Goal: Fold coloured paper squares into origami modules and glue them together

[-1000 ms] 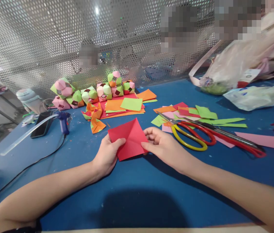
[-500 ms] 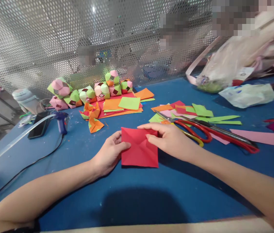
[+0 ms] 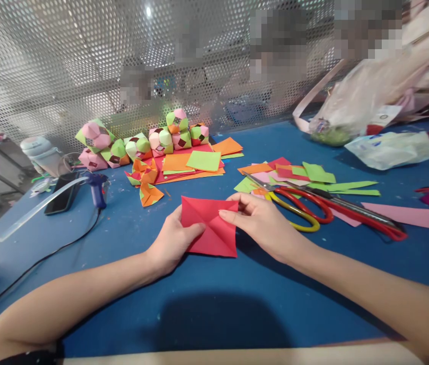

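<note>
A red square of paper (image 3: pixel 209 237) with diagonal creases is held above the blue table, between my two hands. My left hand (image 3: pixel 172 237) grips its left edge, thumb on top and fingers hidden behind. At the upper right corner, my right hand (image 3: pixel 257 219) pinches the paper between thumb and fingers. Beyond it lie orange folded pieces (image 3: pixel 150 195) and a stack of coloured paper squares (image 3: pixel 203 161). Folded paper balls (image 3: pixel 137 147) in pink, green and white stand in a row behind.
On the left are a blue glue gun (image 3: pixel 98 190) with a cord, a phone (image 3: pixel 60 198) and a cup (image 3: pixel 41 154). Scissors (image 3: pixel 303 225), a cutter (image 3: pixel 358 210) and paper scraps (image 3: pixel 294 172) lie right. Plastic bags (image 3: pixel 391 149) sit behind, before a perforated metal screen (image 3: pixel 214 61).
The red paper has shifted slightly left and up and is tilted a little. My right thumb and fingers have closed on its upper right corner.
</note>
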### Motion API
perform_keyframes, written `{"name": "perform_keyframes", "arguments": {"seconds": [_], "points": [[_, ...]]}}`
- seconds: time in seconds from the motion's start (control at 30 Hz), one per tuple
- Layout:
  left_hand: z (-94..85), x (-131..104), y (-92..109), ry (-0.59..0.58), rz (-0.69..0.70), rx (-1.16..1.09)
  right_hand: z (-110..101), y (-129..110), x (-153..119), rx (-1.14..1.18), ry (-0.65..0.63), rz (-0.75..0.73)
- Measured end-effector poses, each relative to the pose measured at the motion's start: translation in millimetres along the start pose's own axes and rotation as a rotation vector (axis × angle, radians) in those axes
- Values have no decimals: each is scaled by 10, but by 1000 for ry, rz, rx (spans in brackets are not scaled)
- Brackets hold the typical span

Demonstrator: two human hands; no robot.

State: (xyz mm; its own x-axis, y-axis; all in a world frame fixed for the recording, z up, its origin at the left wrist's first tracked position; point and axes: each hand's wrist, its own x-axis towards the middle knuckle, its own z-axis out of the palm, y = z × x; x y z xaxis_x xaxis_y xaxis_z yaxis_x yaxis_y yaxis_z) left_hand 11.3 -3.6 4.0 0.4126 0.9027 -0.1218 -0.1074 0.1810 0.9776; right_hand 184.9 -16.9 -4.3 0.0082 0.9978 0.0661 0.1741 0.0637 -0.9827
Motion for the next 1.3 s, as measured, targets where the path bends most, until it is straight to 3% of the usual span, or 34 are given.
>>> {"name": "perform_keyframes", "arguments": {"seconds": [0.5,1.3], "points": [[17,-13,-1,33,79,241,-3,34,-36,-30,-2,-63],[-13,-14,-7,16,99,298,-4,8,-69,42,-9,-17]]}}
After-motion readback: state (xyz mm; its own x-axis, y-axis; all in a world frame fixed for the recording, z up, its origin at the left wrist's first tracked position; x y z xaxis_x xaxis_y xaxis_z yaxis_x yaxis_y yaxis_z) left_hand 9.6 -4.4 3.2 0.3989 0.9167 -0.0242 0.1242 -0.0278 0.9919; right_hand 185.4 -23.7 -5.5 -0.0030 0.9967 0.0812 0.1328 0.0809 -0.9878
